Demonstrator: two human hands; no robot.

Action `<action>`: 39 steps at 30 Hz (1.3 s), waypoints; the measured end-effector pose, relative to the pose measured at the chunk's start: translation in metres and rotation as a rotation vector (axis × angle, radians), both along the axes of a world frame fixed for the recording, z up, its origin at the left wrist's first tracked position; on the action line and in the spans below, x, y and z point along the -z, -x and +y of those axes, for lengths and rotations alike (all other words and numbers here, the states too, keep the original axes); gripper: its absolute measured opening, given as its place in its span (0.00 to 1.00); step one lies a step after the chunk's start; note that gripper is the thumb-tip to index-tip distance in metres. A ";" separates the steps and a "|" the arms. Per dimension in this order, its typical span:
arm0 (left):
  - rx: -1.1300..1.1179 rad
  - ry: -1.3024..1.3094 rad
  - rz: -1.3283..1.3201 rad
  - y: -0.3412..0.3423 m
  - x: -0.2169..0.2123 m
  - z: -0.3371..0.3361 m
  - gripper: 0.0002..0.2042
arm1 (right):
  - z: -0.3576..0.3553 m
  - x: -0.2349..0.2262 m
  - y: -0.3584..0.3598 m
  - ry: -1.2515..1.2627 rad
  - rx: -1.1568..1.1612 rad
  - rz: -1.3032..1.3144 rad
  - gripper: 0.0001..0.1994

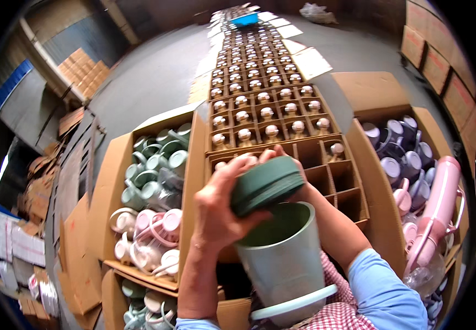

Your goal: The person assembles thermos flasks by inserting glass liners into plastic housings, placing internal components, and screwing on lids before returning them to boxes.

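The pale green jug (283,258) sits closest to me, propped against my lap with its open mouth tilted up toward my face and a lighter band ringing its base. My left hand (219,206) wraps over the dark green lid (265,184), fingers curled along its ribbed rim and thumb hooked at the jug's lip, while my right hand (295,179) comes round the far side of the lid (only the fingertips and wrist show, so I cannot tell how tightly it clamps). The lid hovers tilted just above the mouth, touching its near edge. Both pieces look like hard, smooth plastic: light, stiff, a little slick, so I judge the ribbed edge of the lid to be the surest place to hold, and the jug's wall the part to brace. Ahead lies a divided carton (326,181), some cells holding capped pieces, the nearest ones bare. A box of green and pink cups (153,187) stands to my left, and a pink flask (436,214) to my right.
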State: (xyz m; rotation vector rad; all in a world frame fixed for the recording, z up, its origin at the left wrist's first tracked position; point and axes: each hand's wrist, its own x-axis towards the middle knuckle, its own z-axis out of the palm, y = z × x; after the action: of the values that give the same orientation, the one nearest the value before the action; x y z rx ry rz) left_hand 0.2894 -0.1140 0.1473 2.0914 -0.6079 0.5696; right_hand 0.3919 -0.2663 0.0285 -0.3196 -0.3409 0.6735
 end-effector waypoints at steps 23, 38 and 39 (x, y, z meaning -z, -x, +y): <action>0.134 1.514 0.923 -0.072 0.146 0.024 0.28 | -0.181 0.088 -0.116 2.261 1.027 -1.047 0.20; 0.805 1.598 0.743 -0.057 0.056 -0.031 0.33 | -0.080 -0.174 0.038 0.642 0.650 -1.844 0.21; 0.923 1.559 0.854 -0.055 0.055 -0.020 0.34 | -0.085 -0.167 0.028 0.678 0.914 -1.711 0.17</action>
State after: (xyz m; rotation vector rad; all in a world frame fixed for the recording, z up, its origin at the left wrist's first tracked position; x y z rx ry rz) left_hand 0.3440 -0.1344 0.0922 0.3186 -0.3091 -0.3761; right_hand 0.3641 -0.3510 0.1960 -1.5811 -1.4625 -0.6066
